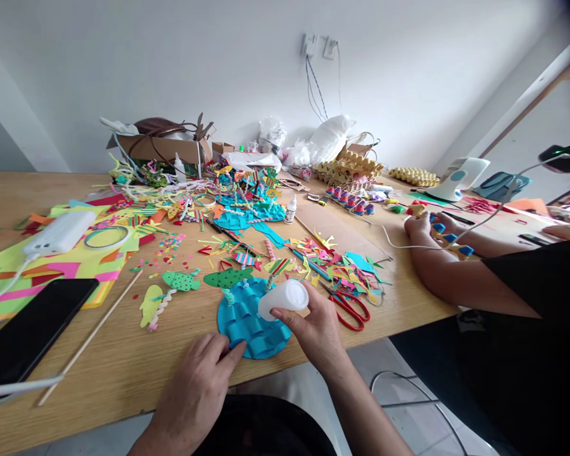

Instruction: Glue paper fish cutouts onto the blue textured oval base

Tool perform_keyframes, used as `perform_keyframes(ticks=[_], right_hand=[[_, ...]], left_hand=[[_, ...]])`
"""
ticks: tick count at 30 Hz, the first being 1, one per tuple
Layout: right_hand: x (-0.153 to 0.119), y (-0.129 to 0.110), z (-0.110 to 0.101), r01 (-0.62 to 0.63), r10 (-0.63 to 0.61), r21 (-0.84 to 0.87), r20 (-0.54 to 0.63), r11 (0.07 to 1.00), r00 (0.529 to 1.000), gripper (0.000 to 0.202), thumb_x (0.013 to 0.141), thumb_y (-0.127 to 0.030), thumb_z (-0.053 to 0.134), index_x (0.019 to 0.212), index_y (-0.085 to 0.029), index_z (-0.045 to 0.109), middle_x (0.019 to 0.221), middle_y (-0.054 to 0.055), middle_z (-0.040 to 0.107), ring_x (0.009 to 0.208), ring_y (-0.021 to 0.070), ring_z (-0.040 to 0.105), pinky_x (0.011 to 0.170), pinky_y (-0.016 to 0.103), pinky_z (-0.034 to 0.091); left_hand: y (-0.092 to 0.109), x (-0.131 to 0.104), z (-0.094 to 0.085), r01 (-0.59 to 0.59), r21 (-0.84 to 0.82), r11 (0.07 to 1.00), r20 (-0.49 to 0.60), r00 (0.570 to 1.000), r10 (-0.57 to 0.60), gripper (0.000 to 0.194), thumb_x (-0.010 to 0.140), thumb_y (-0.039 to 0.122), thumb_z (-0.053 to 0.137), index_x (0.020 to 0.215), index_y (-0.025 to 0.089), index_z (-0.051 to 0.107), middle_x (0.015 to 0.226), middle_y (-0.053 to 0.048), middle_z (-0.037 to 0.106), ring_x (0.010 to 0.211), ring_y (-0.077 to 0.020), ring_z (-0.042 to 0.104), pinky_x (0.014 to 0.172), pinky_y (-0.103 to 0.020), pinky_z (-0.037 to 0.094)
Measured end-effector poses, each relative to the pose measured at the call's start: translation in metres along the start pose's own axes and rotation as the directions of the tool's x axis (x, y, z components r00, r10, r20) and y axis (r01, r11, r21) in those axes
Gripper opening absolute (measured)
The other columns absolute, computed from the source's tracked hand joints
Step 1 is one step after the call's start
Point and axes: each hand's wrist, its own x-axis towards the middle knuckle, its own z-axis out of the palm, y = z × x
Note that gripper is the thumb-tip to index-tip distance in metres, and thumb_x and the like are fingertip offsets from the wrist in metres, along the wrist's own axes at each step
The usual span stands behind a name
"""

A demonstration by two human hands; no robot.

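A round blue paper base (254, 339) with woven-looking raised strips lies near the table's front edge. My left hand (197, 373) has its fingers bent at the base's lower left edge, holding it. My right hand (320, 326) is wrapped around a white glue bottle (285, 299), tipped over so its bottom faces me; the nozzle is hidden. Twisted paper stems stand on the base, with a dark green dotted paper fish (228, 277) and a striped paper fish (279, 266) at its far side. To the left lie a light green fish (180, 280) and a yellow-green fish (151, 306).
Red-handled scissors (352, 310) and paper scraps (346, 272) lie to the right. A wooden stick (92, 335), a phone (38, 332) and a power bank (61, 233) are at left. Another finished-looking blue piece (249, 212) stands behind. A co-worker's arm (437, 278) reaches in from the right.
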Motion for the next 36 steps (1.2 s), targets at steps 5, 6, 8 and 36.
perform_keyframes(ticks=[5,6,8,36], right_hand=[[0.0009,-0.0019,-0.0003,-0.001,0.001,-0.012,0.002,1.000,1.000,0.021,0.066,-0.036,0.069,0.074,-0.018,0.061,0.065,-0.002,0.062,0.060,0.0147,0.056,0.056,0.023,0.042],[0.0012,-0.0022,-0.0001,-0.003,0.003,-0.012,0.002,1.000,1.000,0.021,0.066,-0.036,0.069,0.075,-0.019,0.061,0.065,-0.002,0.062,0.059,0.0146,0.056,0.055,0.023,0.042],[0.0017,-0.0024,0.0004,-0.004,0.004,-0.017,0.003,1.000,1.000,0.021,0.066,-0.035,0.069,0.077,-0.019,0.061,0.066,-0.002,0.063,0.059,0.0147,0.056,0.056,0.023,0.043],[0.0017,-0.0020,0.0068,0.025,-0.025,-0.013,-0.019,1.000,0.999,0.016,0.067,-0.030,0.069,0.077,-0.019,0.063,0.068,-0.002,0.064,0.066,0.0155,0.059,0.058,0.022,0.042]], left_hand=[[0.0010,0.0003,-0.0002,0.005,0.020,1.000,0.001,1.000,-0.005,0.037,0.083,0.001,0.037,0.107,0.019,0.059,0.078,-0.004,0.051,0.072,-0.0175,0.048,0.066,-0.034,0.045],[0.0012,0.0003,-0.0002,0.005,0.018,1.000,-0.001,1.000,-0.005,0.037,0.083,0.001,0.037,0.107,0.019,0.060,0.078,-0.004,0.051,0.072,-0.0176,0.048,0.066,-0.035,0.045],[0.0013,0.0001,-0.0002,-0.002,0.013,1.000,-0.010,1.000,0.002,0.037,0.083,0.001,0.037,0.106,0.018,0.060,0.078,-0.004,0.050,0.071,-0.0179,0.048,0.065,-0.035,0.045],[-0.0014,-0.0029,0.0039,-0.010,-0.016,1.000,-0.008,1.000,0.010,0.035,0.081,0.001,0.042,0.108,0.018,0.057,0.079,-0.003,0.050,0.072,-0.0187,0.048,0.066,-0.036,0.043]])
